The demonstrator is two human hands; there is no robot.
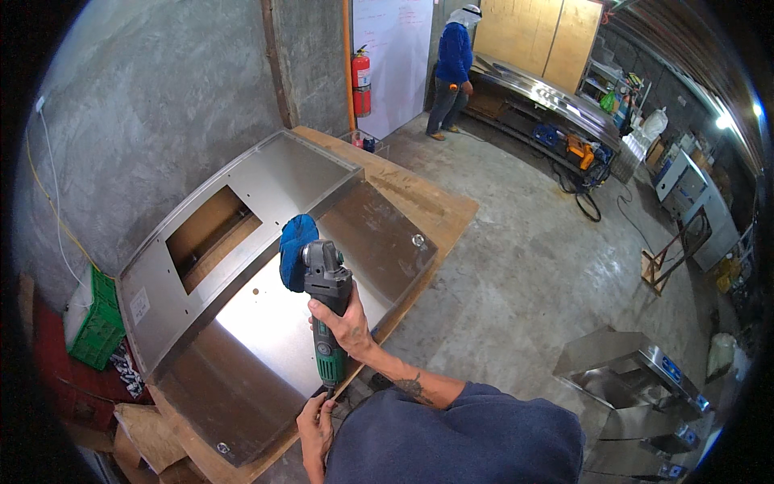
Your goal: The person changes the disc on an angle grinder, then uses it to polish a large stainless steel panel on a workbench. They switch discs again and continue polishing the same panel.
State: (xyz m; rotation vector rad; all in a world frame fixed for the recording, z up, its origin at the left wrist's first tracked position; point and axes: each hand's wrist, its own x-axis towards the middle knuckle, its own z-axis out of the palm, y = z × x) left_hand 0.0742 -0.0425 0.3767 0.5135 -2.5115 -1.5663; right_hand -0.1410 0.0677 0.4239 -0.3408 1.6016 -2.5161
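My right hand (347, 327) is wrapped round the body of a green and black angle grinder (326, 278), held upright over the metalwork. Its blue disc (297, 252) points up and faces left. At the grinder's lower end, the fingers of my left hand (315, 429) pinch the black power cord (330, 393) where it leaves the tool. Beneath lies a large bent sheet-metal panel (262, 319), with a rectangular cutout in its far raised part. Its near face is part brown, part bright bare metal. The grinder hides some of the panel's middle.
The panel rests on a wooden table (439, 206) beside a grey wall. A green crate (97, 323) stands at the left. Across the floor a person (453, 68) stands by a bench (556, 101) of metal parts. Stainless steel pieces (621, 371) are at the lower right.
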